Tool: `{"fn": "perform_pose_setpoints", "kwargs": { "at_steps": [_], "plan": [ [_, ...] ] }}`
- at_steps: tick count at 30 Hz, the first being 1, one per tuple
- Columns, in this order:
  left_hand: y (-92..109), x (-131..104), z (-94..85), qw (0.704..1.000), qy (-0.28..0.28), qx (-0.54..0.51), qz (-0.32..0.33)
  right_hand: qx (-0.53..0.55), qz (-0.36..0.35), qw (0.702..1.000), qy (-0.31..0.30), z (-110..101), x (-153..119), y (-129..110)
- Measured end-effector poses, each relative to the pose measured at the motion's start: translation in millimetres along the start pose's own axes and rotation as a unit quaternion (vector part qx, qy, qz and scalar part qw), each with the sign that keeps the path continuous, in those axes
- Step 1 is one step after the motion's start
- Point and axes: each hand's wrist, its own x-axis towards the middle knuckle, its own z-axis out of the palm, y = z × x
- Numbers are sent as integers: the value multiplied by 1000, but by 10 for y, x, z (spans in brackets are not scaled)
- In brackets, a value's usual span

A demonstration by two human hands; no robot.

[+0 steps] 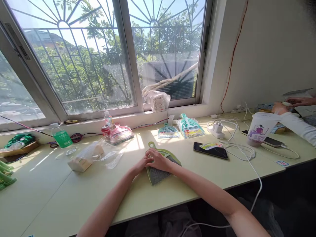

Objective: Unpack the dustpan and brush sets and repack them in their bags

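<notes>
A green dustpan (174, 158) lies on the table in front of me, its ring handle pointing at the window. Against it rests a small hand brush (159, 176) with grey bristles fanned towards me. My right hand (158, 160) is curled over the top of the brush, fingers closed on it. Close against it, at the brush's left side, my left hand (143, 163) has its fingers bent in. Their tips meet the right hand, which hides most of them, so what they pinch cannot be made out.
Wrapped dustpan sets in pink (121, 133), teal (168, 131) and green (189, 126) lie towards the window. Left are a tissue pack (86, 156) and a green-labelled bottle (61, 136). Right are a phone (210, 150), white cables, a charger (217, 129), a cup (260, 130) and another person's hands (280, 107).
</notes>
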Motion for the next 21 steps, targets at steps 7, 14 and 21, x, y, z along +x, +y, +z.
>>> {"fn": "perform_pose_setpoints", "kwargs": {
  "at_steps": [7, 14, 21],
  "plan": [
    [-37, -8, -13, 998, 14, -65, -17, -11, 20, 999, -24, -20, -14, -42],
    [-89, 28, -16, 996, 28, -86, 3, -55, 23, 998, -30, 5, -5, -51],
    [-162, 31, -6, 994, 47, -97, -11, -30, -15, 999, -41, -43, -4, -97]
  ]
}}
